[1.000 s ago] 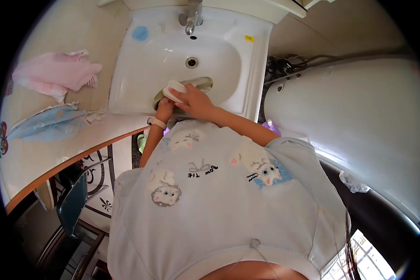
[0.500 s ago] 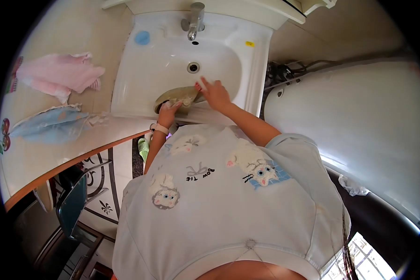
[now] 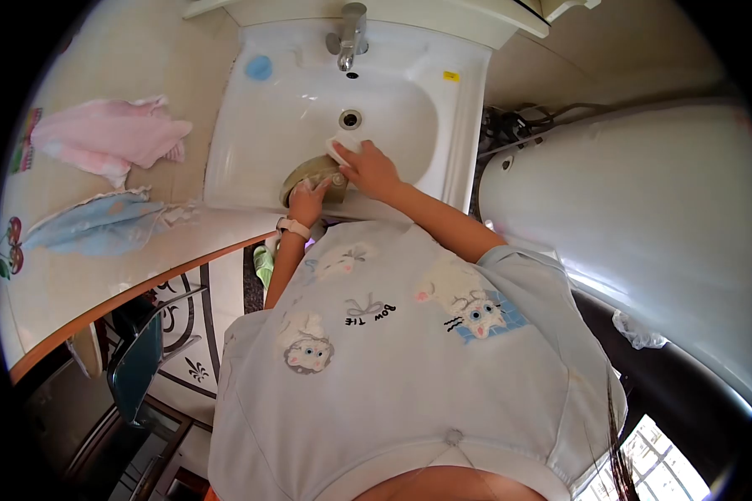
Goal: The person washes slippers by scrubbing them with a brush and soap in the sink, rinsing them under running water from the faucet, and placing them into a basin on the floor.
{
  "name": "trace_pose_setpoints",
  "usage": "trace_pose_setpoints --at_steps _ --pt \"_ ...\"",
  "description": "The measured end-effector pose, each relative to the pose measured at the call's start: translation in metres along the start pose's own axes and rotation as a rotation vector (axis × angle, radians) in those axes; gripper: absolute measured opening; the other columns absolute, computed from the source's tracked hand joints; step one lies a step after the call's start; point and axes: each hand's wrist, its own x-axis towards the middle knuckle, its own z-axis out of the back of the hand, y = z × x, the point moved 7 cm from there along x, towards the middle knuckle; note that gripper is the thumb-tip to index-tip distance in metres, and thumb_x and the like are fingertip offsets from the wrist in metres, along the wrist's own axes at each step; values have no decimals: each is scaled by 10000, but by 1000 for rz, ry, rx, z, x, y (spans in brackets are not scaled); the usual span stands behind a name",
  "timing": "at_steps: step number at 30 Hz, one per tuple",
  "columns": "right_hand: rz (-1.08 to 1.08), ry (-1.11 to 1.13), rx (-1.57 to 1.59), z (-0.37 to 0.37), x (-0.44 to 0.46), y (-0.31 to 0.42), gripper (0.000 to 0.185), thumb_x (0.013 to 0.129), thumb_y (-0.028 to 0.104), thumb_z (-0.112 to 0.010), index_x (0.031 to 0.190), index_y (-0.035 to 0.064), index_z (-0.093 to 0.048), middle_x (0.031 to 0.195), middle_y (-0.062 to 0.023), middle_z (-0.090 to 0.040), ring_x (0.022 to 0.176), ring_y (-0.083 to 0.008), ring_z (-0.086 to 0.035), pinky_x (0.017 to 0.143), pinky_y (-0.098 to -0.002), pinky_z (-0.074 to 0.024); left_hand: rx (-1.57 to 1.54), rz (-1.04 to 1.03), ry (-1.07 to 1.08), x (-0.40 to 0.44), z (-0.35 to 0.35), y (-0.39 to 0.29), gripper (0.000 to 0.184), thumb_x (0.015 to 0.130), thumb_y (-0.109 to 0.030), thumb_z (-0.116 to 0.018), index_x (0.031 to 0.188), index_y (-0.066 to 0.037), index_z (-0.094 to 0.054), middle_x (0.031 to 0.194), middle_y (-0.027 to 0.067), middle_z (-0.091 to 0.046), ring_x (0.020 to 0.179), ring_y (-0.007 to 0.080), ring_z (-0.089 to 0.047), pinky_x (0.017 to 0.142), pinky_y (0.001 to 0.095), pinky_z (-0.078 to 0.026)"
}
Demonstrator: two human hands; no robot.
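My left hand [image 3: 307, 200] grips an olive-green shoe [image 3: 309, 169] at the near rim of the white washbasin [image 3: 251, 154]. The shoe lies on its side, with a dark opening at its left end; its near side is partly hidden by my fingers. In my right hand [image 3: 371, 169] is a small white sponge-like piece [image 3: 343, 145], pinched just above the shoe's right end, close to the drain [image 3: 351, 119]. Whether the white piece touches the shoe I cannot tell.
A chrome tap [image 3: 348, 42] stands at the basin's back. A round blue thing [image 3: 258, 68] sits at its left corner. Pink [image 3: 113, 134] and blue [image 3: 100, 221] cloths lie on the left counter. A large white appliance [image 3: 627, 200] is on the right.
My right hand has shifted slightly left and down, and the white piece in it now shows clearly. My left hand keeps its grip on the shoe. The view has shifted a little.
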Motion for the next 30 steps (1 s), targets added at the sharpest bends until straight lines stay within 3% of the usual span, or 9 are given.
trace_pose_setpoints --at_steps 2,4,7,11,16,20,25,27,30 --pt "78 -62 -18 -1 -3 8 451 841 348 -481 1281 293 -399 992 -194 -448 828 -342 -532 701 -414 -466 113 -13 1 -4 22 -7 228 802 -173 -545 1014 -130 -617 807 163 -545 742 312 -536 666 392 -435" --pt "41 -51 70 -2 -2 -1 456 841 348 -482 1285 294 -393 981 -195 -448 795 -349 -537 702 -419 -462 -141 386 20 -6 48 14 297 676 -293 -683 897 -105 -620 790 125 -556 706 303 -539 649 385 -434" --pt "19 3 104 -3 -2 -6 459 838 349 -487 1285 294 -395 977 -197 -444 778 -352 -540 711 -421 -456 -238 546 -140 -2 97 19 441 558 -348 -763 857 -74 -588 865 116 -578 740 288 -555 685 402 -441" --pt "94 -25 37 -8 1 10 456 838 350 -488 1282 294 -401 980 -202 -438 783 -354 -541 712 -424 -454 -231 177 -263 24 67 29 584 530 -343 -777 988 -57 -554 1003 109 -567 970 270 -523 834 378 -419" --pt "191 101 179 -4 -5 46 470 855 346 -476 1310 310 -364 1043 -215 -426 875 -353 -520 758 -402 -442 -202 303 104 43 48 29 593 526 -256 -781 1027 -31 -558 1046 148 -541 1001 320 -504 866 371 -415" --pt "299 49 119 -3 -8 50 472 857 334 -478 1313 288 -365 1046 -225 -425 857 -350 -526 758 -400 -446 -301 254 17 38 39 43 558 541 -232 -778 1022 -38 -572 1007 150 -570 956 327 -530 835 374 -433" --pt "-318 -53 78 -17 12 -52 471 850 372 -450 1299 244 -382 991 -221 -446 850 -340 -531 720 -442 -464 -481 440 139 31 46 32 535 586 -298 -761 1022 -32 -600 917 188 -615 850 321 -585 771 388 -451" --pt "-306 -33 90 -19 13 -33 467 855 370 -447 1299 243 -383 994 -216 -447 811 -338 -542 723 -445 -464 -429 428 117 33 50 33 506 583 -295 -760 1006 -57 -616 905 176 -623 850 318 -586 769 391 -455" --pt "329 94 94 -8 -12 49 483 881 382 -394 1332 214 -344 912 -197 -494 885 -352 -495 785 -414 -437 -297 368 50 26 41 40 472 585 -303 -755 988 -90 -634 883 165 -632 838 317 -589 760 394 -462"
